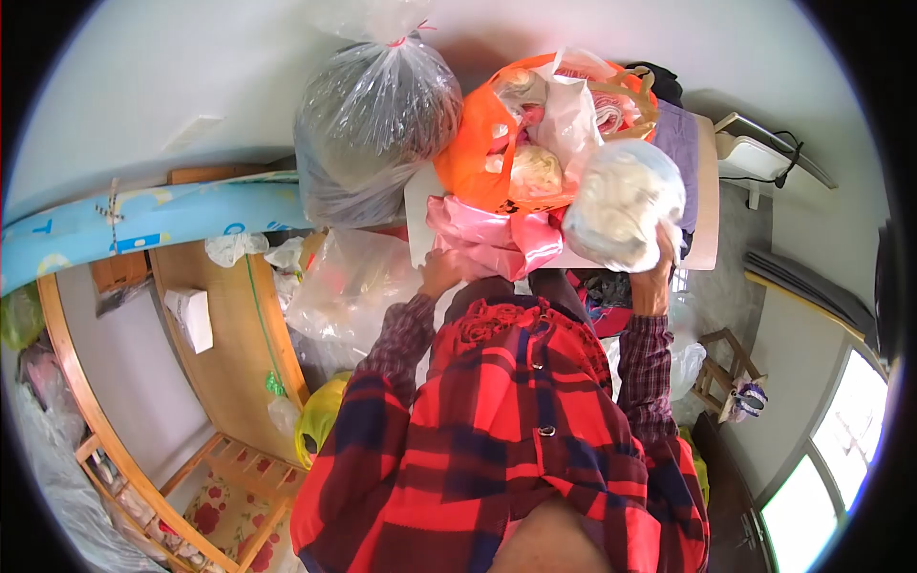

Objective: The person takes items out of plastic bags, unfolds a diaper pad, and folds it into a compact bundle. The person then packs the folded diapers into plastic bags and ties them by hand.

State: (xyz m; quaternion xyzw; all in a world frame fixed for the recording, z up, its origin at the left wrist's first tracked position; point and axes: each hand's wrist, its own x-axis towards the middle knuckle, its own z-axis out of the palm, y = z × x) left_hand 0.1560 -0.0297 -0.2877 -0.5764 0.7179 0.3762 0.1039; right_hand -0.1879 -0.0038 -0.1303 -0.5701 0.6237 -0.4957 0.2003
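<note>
There are two hands (440,273) (657,267), one orange bag (461,143), one pink bundle (487,229), one white bundle (623,202), one large knotted bag (379,119), one blue patterned roll (181,218), two window panes (847,425) and one tabletop (707,191).

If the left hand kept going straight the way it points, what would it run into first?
Most likely the glossy pink bag, right at the fingertips of the left hand; whether they touch is hard to judge.
</note>
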